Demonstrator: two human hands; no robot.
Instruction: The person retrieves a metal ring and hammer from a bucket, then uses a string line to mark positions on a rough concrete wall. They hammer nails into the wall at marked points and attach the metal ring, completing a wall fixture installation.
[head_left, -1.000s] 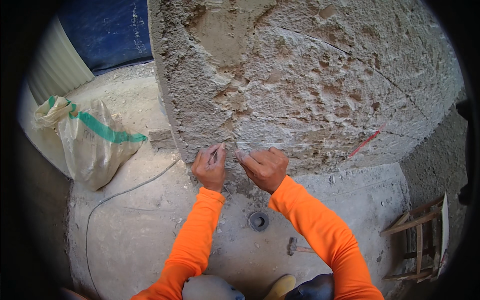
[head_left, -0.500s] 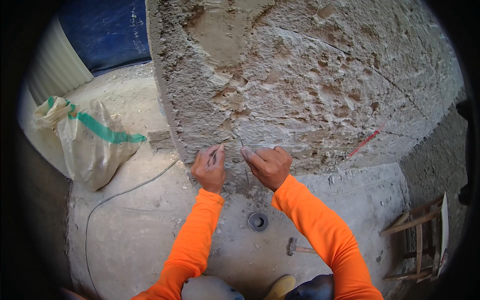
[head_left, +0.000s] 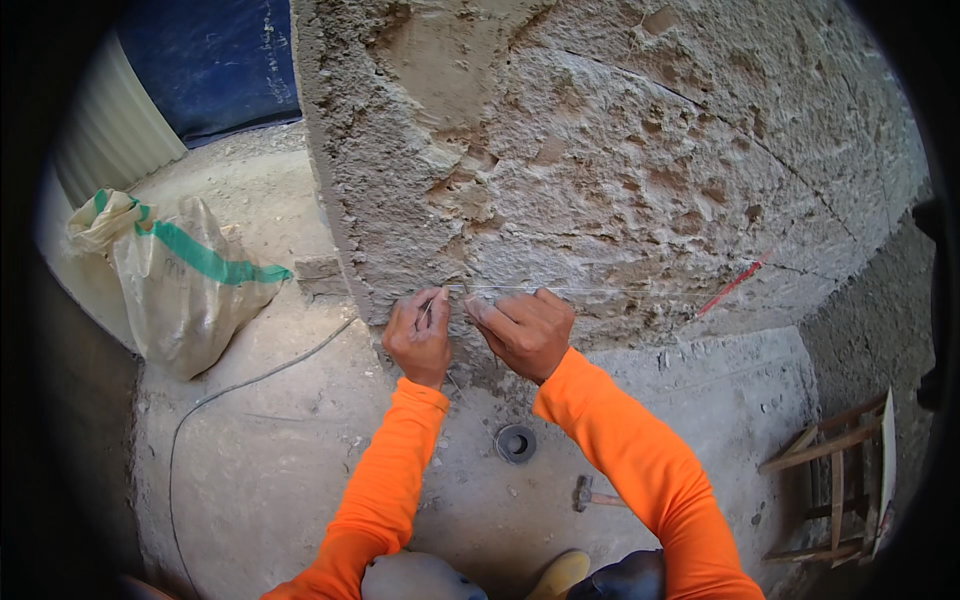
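Both hands work low on the rough plastered wall (head_left: 620, 170). The left hand (head_left: 418, 338) pinches a thin nail (head_left: 428, 310) in its fingers; the right hand (head_left: 525, 330) pinches a taut white string (head_left: 600, 291) running rightward along the wall.

The right hand (head_left: 527, 333) has edged closer to the left hand (head_left: 418, 337).
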